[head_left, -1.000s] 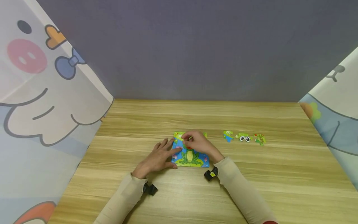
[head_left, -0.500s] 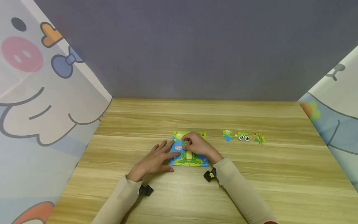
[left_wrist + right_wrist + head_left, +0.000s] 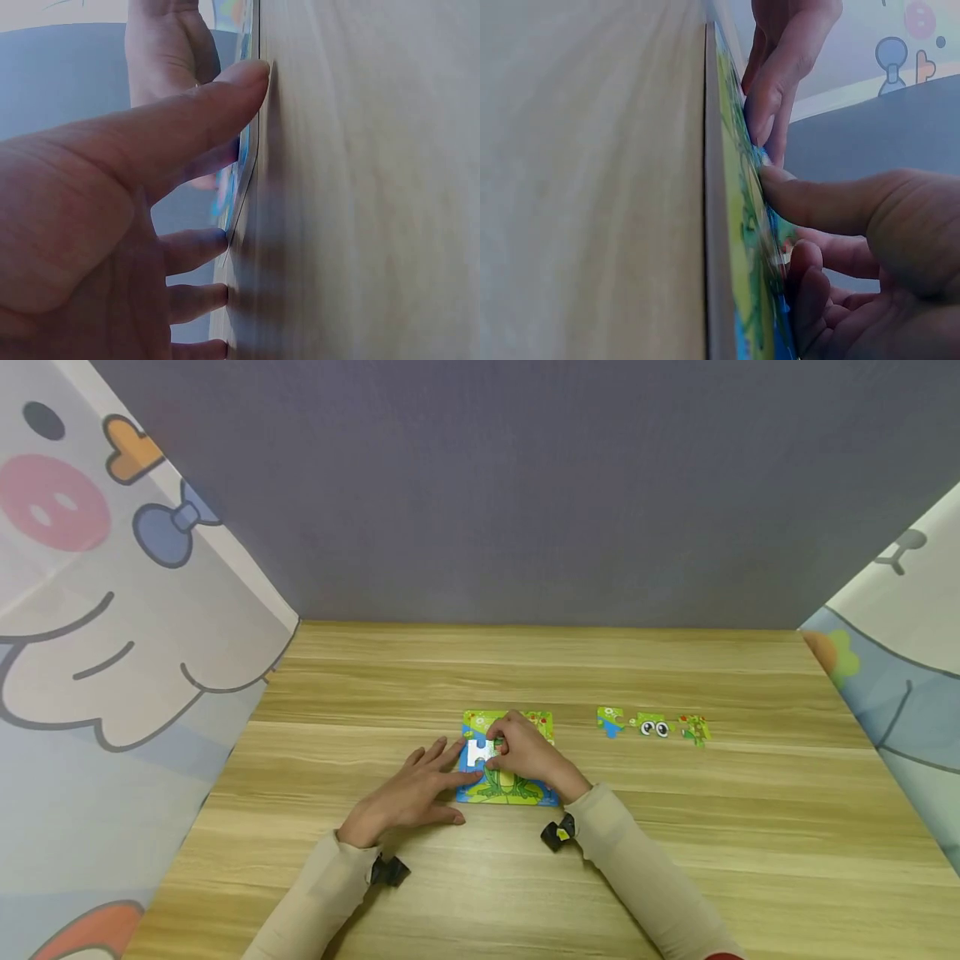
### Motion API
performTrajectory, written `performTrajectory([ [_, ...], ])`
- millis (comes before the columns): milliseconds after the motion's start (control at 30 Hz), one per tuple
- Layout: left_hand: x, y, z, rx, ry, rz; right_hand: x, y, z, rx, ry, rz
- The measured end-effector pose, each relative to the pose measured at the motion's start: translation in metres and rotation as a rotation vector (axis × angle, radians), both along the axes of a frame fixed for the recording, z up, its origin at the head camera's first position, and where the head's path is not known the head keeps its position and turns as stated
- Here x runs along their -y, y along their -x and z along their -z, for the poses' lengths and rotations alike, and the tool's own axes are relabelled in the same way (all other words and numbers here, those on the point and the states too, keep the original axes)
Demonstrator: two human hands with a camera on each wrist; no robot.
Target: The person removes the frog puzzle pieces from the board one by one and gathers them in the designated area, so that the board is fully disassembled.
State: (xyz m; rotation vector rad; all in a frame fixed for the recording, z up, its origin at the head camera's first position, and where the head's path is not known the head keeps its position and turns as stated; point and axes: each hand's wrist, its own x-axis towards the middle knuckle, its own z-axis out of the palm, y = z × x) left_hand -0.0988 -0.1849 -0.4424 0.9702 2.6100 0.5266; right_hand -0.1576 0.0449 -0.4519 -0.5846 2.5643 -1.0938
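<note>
A frog jigsaw puzzle [image 3: 506, 791] in a flat tray lies on the table, with a white gap [image 3: 477, 754] at its left middle. My right hand [image 3: 528, 752] is over the middle of the puzzle, thumb and fingers pinching a small puzzle piece [image 3: 786, 234], mostly hidden by the fingers. Spread and nearly straight, my left hand [image 3: 412, 789] touches the puzzle's left side with its index finger. In the left wrist view its thumb [image 3: 244, 73] lies along the tray's near edge, the other fingertips on the table.
Three loose puzzle pieces lie in a row to the right: a green and blue one [image 3: 611, 721], one with frog eyes [image 3: 653, 727] and one with leaves and red spots [image 3: 696, 729]. A grey panel [image 3: 540, 502] stands behind the wooden table [image 3: 480, 877].
The piece with pink flowers has come out of the left middle, where white backing now shows. My right hand has shifted slightly while pinching. My left hand has slid slightly left.
</note>
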Motion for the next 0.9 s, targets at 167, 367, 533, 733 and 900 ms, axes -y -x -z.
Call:
performTrajectory([
  [167, -0.001, 0.001, 0.001, 0.001, 0.002, -0.002, 0.001, -0.002, -0.001, -0.037, -0.012, 0.000],
  [367, -0.001, 0.000, 0.001, -0.001, 0.003, 0.000, 0.001, -0.002, -0.004, -0.076, 0.009, -0.037],
  [533, 0.000, -0.001, -0.001, -0.007, -0.001, 0.001, -0.002, -0.001, -0.006, -0.081, 0.072, -0.102],
  [733, 0.000, -0.001, 0.000, -0.007, -0.004, 0.003, -0.006, 0.001, -0.003, -0.043, 0.143, -0.114],
  [900, 0.000, 0.000, 0.000, 0.009, -0.014, 0.001, -0.012, 0.005, -0.002, 0.005, 0.226, -0.067],
])
